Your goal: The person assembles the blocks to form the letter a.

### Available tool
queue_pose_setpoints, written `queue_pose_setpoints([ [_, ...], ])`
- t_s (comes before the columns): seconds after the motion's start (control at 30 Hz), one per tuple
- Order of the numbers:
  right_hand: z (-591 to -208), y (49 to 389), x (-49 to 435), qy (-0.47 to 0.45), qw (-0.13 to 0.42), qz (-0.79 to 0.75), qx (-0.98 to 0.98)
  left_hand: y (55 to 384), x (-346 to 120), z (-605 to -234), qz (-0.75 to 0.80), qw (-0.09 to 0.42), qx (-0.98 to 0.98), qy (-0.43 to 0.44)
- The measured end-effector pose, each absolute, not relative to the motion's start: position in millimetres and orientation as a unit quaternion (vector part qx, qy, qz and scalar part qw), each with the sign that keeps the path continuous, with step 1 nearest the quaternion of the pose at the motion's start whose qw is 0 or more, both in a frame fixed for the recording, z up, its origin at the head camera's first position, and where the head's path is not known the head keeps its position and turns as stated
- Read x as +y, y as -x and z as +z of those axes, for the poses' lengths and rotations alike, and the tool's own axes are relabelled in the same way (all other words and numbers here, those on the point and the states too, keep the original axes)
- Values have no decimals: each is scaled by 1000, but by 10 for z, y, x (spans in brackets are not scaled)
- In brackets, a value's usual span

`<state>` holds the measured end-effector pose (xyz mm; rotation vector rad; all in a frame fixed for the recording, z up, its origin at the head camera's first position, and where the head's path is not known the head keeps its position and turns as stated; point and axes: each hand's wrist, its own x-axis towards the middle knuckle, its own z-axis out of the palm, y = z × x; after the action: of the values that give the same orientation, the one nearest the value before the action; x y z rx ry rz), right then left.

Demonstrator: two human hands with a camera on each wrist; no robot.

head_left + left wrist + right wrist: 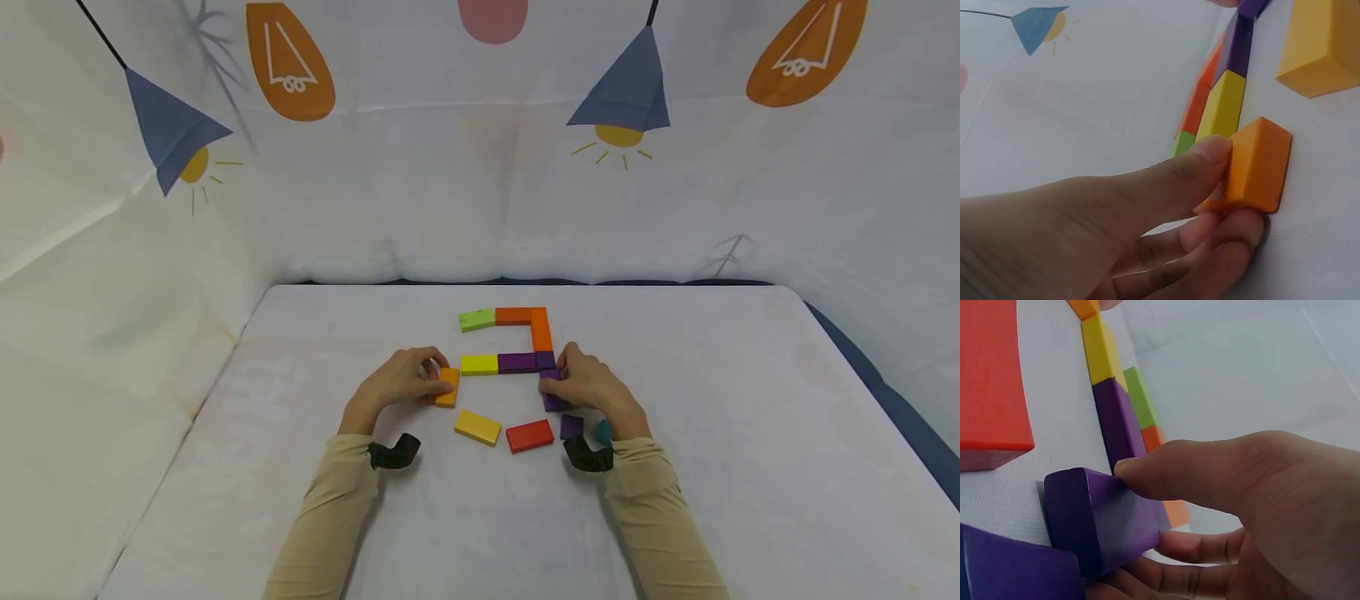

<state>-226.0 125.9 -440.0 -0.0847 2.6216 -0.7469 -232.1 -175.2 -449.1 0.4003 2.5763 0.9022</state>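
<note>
My left hand (408, 377) pinches an orange block (447, 388) at the left end of a row of blocks, thumb on the near side and fingers curled round the other. A sliver of orange also shows between those fingers. Beside it in the row lie a yellow block (480, 365), a purple block (517, 362) and a small dark purple block (545, 360). At the row's right end my right hand (596, 385) holds another purple block (552, 402) between thumb and fingers; it points toward me, and the right wrist view shows its end face (1069, 515).
Behind the row, two orange blocks (513, 316) form a corner, with a light green block (477, 320) at their left. Nearer me lie a loose yellow block (477, 427), a red block (529, 436), a purple piece (572, 427) and a teal piece (603, 432), partly hidden by the right wrist.
</note>
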Motion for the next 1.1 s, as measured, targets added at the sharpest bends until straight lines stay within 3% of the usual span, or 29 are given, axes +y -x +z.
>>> queue_pose_setpoints([
  [1.1,-4441,2302,1249,31,212,-271,938,2298,-1639,-4541,358,172,914,-86],
])
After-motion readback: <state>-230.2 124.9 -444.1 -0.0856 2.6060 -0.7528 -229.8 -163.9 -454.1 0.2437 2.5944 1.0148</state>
